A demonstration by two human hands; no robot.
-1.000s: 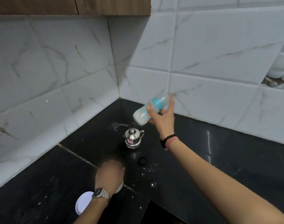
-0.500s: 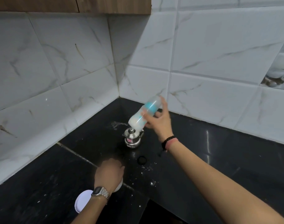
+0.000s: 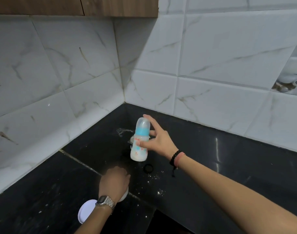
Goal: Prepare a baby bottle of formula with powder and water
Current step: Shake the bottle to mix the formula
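Above the black counter [image 3: 212, 159] my right hand [image 3: 158, 142] grips the capped baby bottle [image 3: 140, 141] upright at its waist; milky and part-full, it should feel light but slick. My left hand [image 3: 114, 182] closes over a white container [image 3: 124, 195].

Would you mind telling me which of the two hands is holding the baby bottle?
The right hand, with the bead bracelet, grips the baby bottle above the counter; the left hand, with the wristwatch, rests on a white container.

Surface [image 3: 229, 166] right of the bottle [image 3: 140, 141] lies open. Corner walls [image 3: 93, 73] close off left and rear. A black ring [image 3: 148, 168], white lid [image 3: 86, 211] and spilled powder [image 3: 159, 192] obstruct the near centre.
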